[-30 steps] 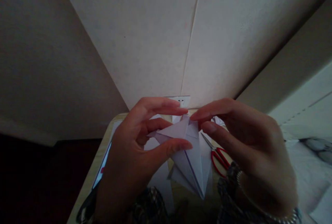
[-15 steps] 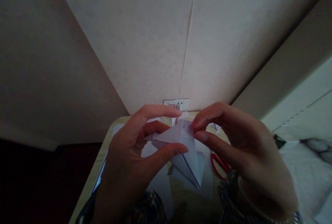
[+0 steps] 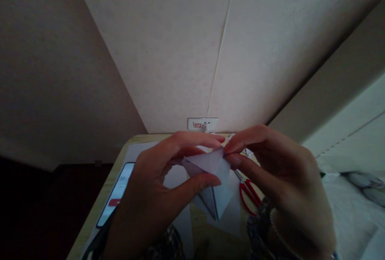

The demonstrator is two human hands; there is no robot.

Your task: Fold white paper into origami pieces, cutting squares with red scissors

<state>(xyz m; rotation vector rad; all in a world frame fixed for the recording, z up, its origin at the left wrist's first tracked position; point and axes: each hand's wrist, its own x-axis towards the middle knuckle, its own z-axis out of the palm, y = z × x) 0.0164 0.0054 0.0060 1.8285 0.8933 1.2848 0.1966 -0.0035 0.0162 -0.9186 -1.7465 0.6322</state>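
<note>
A folded piece of white paper [image 3: 221,179], kite-shaped with a point at its lower end, is held up above the small table. My left hand [image 3: 159,183] grips its left side, thumb across the front and fingers behind and above. With thumb and forefinger, my right hand [image 3: 270,171] pinches the top right corner. A triangular flap lies across the upper part of the paper. Red-handled scissors [image 3: 248,196] lie on the table just below my right hand, partly hidden by it.
The wooden table [image 3: 120,157] bears white paper sheets [image 3: 180,179] and a phone [image 3: 117,191] with a lit screen at the left. Behind it, a wall socket [image 3: 203,124] holds a plug. White bedding [image 3: 351,204] with a grey pattern is at the right.
The top flap has come across to the right, toward my right fingertips, and now covers more of the front. The view has shifted slightly, showing more of the phone and scissors.
</note>
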